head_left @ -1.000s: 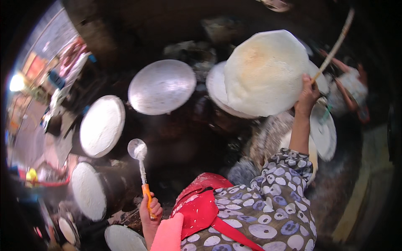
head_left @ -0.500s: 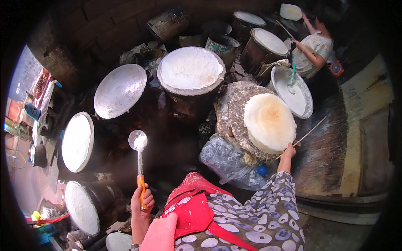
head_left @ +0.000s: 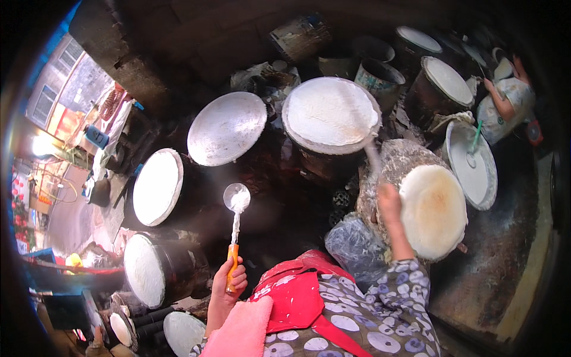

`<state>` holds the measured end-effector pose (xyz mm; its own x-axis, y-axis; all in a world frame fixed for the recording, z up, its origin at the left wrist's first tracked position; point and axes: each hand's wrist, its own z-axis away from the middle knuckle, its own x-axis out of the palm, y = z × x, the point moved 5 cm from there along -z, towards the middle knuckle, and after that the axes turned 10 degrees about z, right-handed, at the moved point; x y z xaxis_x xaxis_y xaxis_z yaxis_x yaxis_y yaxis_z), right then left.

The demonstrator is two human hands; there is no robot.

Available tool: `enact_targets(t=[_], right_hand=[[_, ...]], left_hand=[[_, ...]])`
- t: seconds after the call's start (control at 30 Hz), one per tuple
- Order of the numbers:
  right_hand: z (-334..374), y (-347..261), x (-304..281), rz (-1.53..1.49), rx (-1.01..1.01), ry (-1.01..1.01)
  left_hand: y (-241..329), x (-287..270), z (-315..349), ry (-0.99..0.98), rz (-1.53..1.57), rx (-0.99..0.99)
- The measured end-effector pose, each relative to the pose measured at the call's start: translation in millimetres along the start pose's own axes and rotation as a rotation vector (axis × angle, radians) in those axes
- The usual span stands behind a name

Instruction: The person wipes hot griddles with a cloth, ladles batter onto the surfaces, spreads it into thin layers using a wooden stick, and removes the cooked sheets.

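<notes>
- An orange-handled ladle (head_left: 235, 232) is gripped by the left hand (head_left: 222, 284), its fingers wrapped closed around the handle; the ladle is held upright, with its bowl uppermost.
- White batter (head_left: 239, 200) is carried in the ladle's bowl and is smeared down its stem.
- The right hand (head_left: 389, 202) is blurred by motion; how far its fingers are closed cannot be made out, though a blurred, stick-like streak (head_left: 372, 159) is seen running from it toward the far side.
- A round flatbread (head_left: 433, 211), browned around its middle, is laid on the right, over a rough, pale mat (head_left: 398, 156); the right hand is placed at its left edge, and whether it is touched cannot be judged.
- A white sheet (head_left: 330, 110) is spread on the far griddle (head_left: 330, 149).
- A bare metal griddle (head_left: 228, 128) is set left of it.
- A clear plastic bag (head_left: 357, 247) is bunched near the mat.
</notes>
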<state>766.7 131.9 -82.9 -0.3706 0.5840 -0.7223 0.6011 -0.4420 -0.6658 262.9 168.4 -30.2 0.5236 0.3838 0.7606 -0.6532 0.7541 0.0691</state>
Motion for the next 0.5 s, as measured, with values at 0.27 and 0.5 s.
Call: enact_targets(t=[0.27, 0.5], right_hand=[[65.2, -188.0, 203.0, -0.169, -0.268, -0.796], [169.2, -189.0, 296.6, 0.002, -0.606, -1.305]], left_hand=[[-0.4, 4.9, 38.4, -0.181, 0.252, 0.236], [-40.4, -55.9, 114.6, 0.336, 0.131, 0.822]])
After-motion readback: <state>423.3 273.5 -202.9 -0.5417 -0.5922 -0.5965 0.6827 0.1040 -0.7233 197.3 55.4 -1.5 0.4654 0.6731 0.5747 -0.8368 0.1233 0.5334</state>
